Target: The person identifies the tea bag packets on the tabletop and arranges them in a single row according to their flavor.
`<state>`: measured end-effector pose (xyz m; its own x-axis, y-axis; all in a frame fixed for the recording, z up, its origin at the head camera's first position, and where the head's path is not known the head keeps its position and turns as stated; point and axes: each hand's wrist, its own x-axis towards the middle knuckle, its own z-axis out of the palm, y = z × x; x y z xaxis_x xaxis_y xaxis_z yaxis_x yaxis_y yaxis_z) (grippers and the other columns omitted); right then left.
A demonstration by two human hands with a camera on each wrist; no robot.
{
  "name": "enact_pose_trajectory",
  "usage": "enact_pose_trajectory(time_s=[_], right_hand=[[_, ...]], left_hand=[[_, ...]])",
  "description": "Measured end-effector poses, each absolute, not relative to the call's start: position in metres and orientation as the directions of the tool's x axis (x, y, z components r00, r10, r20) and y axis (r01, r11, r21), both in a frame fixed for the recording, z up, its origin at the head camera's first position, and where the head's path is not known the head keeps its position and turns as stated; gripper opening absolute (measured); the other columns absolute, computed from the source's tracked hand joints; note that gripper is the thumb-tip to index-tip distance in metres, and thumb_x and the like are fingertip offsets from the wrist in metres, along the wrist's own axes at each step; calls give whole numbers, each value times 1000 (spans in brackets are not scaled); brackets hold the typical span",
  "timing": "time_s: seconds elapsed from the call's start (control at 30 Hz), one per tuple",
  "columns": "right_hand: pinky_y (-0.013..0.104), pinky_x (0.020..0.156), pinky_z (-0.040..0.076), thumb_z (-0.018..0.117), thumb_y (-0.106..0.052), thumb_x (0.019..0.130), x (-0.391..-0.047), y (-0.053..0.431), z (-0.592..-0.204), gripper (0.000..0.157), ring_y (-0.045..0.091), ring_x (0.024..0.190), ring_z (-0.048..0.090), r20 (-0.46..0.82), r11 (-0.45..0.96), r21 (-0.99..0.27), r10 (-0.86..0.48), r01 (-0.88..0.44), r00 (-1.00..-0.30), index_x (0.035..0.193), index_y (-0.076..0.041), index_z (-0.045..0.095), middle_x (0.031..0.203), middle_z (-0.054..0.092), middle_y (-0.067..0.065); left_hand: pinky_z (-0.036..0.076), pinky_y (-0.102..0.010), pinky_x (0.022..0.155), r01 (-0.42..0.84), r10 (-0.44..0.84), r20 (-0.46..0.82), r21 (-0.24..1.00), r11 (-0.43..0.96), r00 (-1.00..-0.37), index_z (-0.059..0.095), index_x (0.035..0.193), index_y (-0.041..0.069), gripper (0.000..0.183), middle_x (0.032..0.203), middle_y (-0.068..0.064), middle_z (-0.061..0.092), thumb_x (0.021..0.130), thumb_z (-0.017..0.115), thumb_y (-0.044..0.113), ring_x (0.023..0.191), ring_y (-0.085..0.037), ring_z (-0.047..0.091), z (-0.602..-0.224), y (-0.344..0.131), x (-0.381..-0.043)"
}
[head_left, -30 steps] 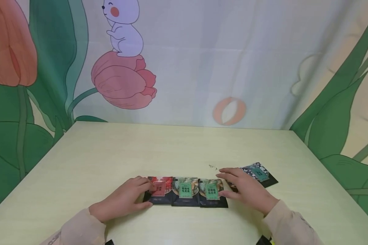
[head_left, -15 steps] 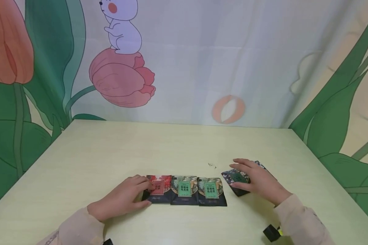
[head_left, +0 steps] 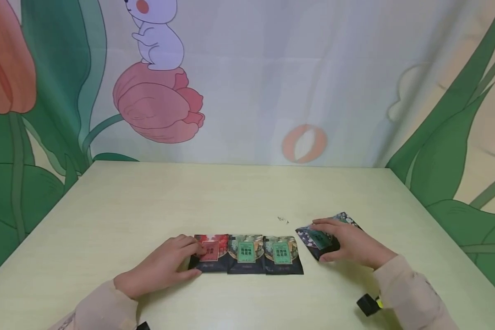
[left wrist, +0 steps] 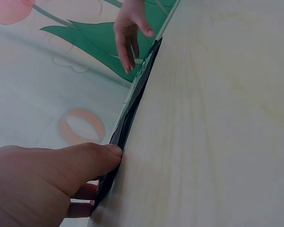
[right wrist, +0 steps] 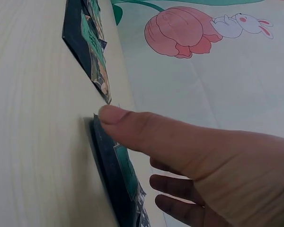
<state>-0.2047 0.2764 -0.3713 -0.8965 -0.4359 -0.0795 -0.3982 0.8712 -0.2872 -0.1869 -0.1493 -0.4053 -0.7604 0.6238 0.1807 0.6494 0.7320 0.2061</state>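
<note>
A red-topped tea sachet (head_left: 211, 253) and two green-labelled tea sachets (head_left: 245, 254) (head_left: 283, 255) lie flat in a row, edges meeting. My left hand (head_left: 161, 263) rests at the row's left end, fingertips on the red sachet and thumb at its near corner. In the left wrist view, that thumb (left wrist: 92, 158) touches the dark edge. To the right, my right hand (head_left: 352, 243) is over a dark floral tea sachet (head_left: 319, 240), thumb by its near edge, fingers loosely spread. Another floral sachet (head_left: 343, 217) shows partly behind this hand.
Small dark crumbs (head_left: 283, 220) lie on the pale table (head_left: 181, 197) beyond the row. A curtain (head_left: 239, 91) with printed flowers hangs behind the table. A black wrist device (head_left: 368, 305) sits below the right sleeve.
My right hand has moved from the right end of the row rightward over the floral sachet, uncovering more of it. The left hand keeps its place, and the head view has shifted slightly.
</note>
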Motion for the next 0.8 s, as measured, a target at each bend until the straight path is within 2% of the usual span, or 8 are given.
enact_pose_trajectory(time_s=[0.43,0.8], right_hand=[[53,98,37,74,-41,69,-205,275,-375,67,33,124,42,-106,872,-241,-460,-426,-881,128,-20,50,136,46,7],[53,98,37,68,-53,69,-205,276,-377,68,33,124,42,-108,880,-223,-449,-418,-887,127,-21,51,135,47,5]], left_hand=[[44,-35,91,649,625,179,196,735,-760,61,107,20,37,105,8,58,75,68,39,100,-11,51,-405,-149,-186],[43,-36,92,647,622,176,201,736,-763,61,107,20,38,107,7,58,76,68,40,102,-12,51,-404,-149,-186]])
